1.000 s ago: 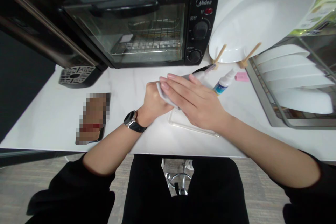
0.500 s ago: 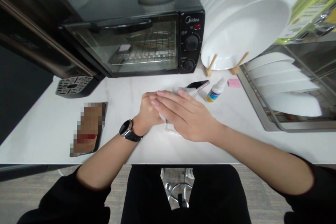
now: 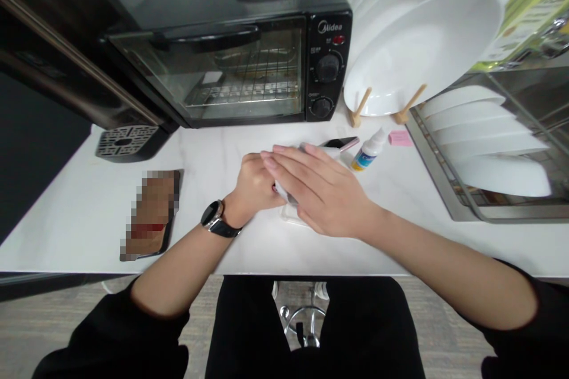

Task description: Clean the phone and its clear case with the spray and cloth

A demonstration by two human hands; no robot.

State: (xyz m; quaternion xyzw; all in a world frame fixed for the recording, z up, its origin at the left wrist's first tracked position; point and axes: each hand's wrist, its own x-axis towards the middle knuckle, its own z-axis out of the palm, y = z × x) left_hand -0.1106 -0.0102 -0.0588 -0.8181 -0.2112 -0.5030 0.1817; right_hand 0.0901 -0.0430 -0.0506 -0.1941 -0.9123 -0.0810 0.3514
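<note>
My left hand, with a dark watch on its wrist, is closed, and what it holds is mostly hidden. A small pinkish edge shows beside its fingers. Over it lies my right hand, fingers stretched and close together, pressing a white cloth down. A clear, pale-edged flat item rests on the counter beneath the right palm. Just beyond the fingers is a dark, flat, pink-edged thing, partly covered, like a phone. To the right of it stands a white dropper-tipped bottle with a blue and yellow label.
A black toaster oven is at the back, carrying a white pot. White plates stand in a wooden rack, with bowls in the metal drainer at right. A pink block and a phone with a blurred screen lie on the white counter.
My right hand has shifted slightly right and my left hand has turned a little, uncovering more cloth and a pinkish edge between them. The view has moved slightly.
</note>
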